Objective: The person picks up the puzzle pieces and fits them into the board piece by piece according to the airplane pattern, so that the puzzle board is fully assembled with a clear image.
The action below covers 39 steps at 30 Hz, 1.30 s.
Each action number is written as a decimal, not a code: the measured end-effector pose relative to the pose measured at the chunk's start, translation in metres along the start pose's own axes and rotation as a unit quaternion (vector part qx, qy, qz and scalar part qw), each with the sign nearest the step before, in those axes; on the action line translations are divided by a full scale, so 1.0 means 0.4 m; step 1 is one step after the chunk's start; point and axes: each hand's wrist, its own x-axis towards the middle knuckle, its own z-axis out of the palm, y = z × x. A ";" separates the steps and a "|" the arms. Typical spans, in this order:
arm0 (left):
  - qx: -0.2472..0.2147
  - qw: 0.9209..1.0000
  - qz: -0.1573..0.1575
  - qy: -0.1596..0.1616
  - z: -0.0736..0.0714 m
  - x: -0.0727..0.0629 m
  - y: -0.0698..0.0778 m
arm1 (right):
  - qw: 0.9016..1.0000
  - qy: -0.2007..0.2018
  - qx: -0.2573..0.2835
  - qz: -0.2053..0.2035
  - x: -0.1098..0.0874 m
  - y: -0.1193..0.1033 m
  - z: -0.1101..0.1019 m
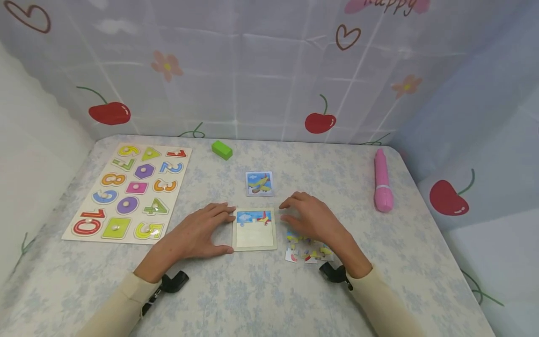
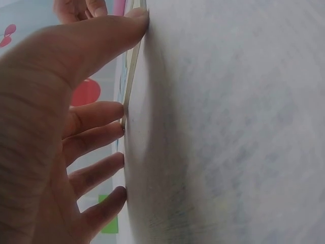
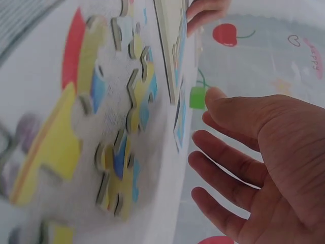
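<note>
Hands (image 1: pixel 193 234) at puzzle tray (image 1: pixel 254 238), "happy" backdrop (image 1: pixel 261 70)

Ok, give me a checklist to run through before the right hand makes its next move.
1. Left hand at the puzzle tray: ok, it touches the left edge.
2. Right hand free: ok, it holds nothing.
3. Loose pieces close by: ok, they lie just right of the tray.
4. Picture card visible: ok, it lies uncovered beyond the tray.
5. Tray filled: not ok, only the far strip has pieces; the rest is bare.
6. Every missing piece there: cannot tell, the right hand hides part of the pile in the head view.
</note>
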 end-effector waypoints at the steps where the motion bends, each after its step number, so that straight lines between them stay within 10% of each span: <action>1: -0.001 1.000 0.001 0.000 0.000 -0.001 0.000 | 1.000 -0.001 0.000 0.004 -0.004 0.002 -0.003; 28: -0.011 1.000 -0.001 -0.005 -0.004 0.000 0.001 | 0.997 -0.049 0.025 0.046 -0.104 0.036 0.000; 39: -0.013 1.000 -0.009 -0.012 -0.003 0.000 0.001 | 0.998 -0.041 0.044 0.003 -0.130 0.041 0.019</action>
